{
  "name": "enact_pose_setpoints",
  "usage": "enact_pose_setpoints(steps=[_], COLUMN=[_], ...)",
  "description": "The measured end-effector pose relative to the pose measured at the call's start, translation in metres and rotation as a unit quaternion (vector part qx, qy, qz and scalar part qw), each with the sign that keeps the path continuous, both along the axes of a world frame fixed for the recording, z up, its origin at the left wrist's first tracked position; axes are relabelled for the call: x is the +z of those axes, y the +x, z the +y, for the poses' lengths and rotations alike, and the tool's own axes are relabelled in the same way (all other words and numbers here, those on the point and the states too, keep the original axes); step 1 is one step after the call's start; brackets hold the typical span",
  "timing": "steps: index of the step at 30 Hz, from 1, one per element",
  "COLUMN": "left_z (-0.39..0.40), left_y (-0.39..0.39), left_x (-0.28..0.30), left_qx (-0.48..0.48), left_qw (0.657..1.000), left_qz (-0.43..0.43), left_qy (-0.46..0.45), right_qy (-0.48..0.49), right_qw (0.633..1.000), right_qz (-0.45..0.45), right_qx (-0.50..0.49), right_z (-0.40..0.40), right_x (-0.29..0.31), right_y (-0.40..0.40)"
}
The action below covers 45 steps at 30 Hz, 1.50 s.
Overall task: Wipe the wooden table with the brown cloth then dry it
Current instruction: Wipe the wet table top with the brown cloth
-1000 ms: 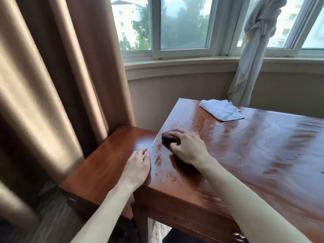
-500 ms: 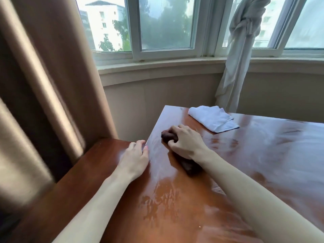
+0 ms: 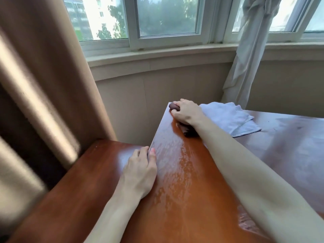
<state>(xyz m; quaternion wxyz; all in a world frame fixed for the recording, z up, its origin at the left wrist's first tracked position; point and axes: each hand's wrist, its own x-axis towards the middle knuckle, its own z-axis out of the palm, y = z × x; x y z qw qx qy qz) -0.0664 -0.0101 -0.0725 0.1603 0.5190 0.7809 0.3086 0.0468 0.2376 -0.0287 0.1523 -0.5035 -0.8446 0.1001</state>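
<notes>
Brown cloth point(image 3: 188, 131) sits at the far left corner of the wooden table point(image 3: 192, 190), bunched under the right hand point(image 3: 186, 112), fingers curled round its far end. Looks soft, damp and light, likely drags on the wet shiny top; best held from above with the palm pressing down. Long axis runs near-to-far along the left edge. Left hand point(image 3: 142, 170) grips that edge, thumb on top. White towel point(image 3: 231, 118) lies just right, looks dry.

right hand point(image 3: 186, 112): fingers curled, arm outstretched | left hand point(image 3: 140, 171): fingers bent
</notes>
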Motion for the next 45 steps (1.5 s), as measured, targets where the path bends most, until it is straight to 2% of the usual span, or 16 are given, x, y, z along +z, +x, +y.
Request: enact_pose_setpoints(steps=[4,8,11,16,20,29,33,37,40,45], left_z=[-0.002,-0.003,-0.007,-0.008,-0.006,0.000,-0.004,-0.007,0.005,-0.065], left_y=[0.002,0.002,0.003,0.004,0.002,0.000,0.002,0.003,-0.013,-0.020], left_x=[0.006,0.010,0.013,0.009,0.005,-0.001,0.006,0.010,0.005,0.031], left_qx=[-0.013,-0.014,-0.011,-0.010,-0.020,-0.032,-0.025,-0.029,0.016,0.043], left_qw=[1.000,0.999,0.999,1.000,1.000,0.999,0.999,1.000,0.999,0.998], left_qz=[0.007,0.007,0.002,0.000,0.007,0.026,0.030,0.002,-0.049,-0.023], left_qy=[-0.019,-0.029,-0.037,-0.025,-0.007,0.021,0.022,0.010,-0.017,0.027], right_qy=[-0.053,-0.005,-0.029,-0.051,-0.030,-0.018,0.001,0.020,0.004,0.005], right_qw=[0.998,1.000,0.999,0.994,0.998,1.000,1.000,1.000,0.996,0.974], right_qz=[-0.011,-0.015,-0.028,-0.023,0.006,-0.003,-0.006,0.000,-0.007,0.004], right_qx=[0.030,0.021,0.014,0.090,0.055,-0.004,-0.027,0.019,0.094,0.225], right_z=[-0.053,-0.129,-0.191,-0.236,-0.198,-0.013,0.014,-0.048,-0.111,-0.259], right_x=[0.002,-0.008,-0.008,-0.008,-0.004,-0.006,0.001,-0.003,-0.021,-0.004], right_y=[0.017,0.035,0.050,0.083,0.071,0.003,-0.009,-0.003,-0.004,0.014])
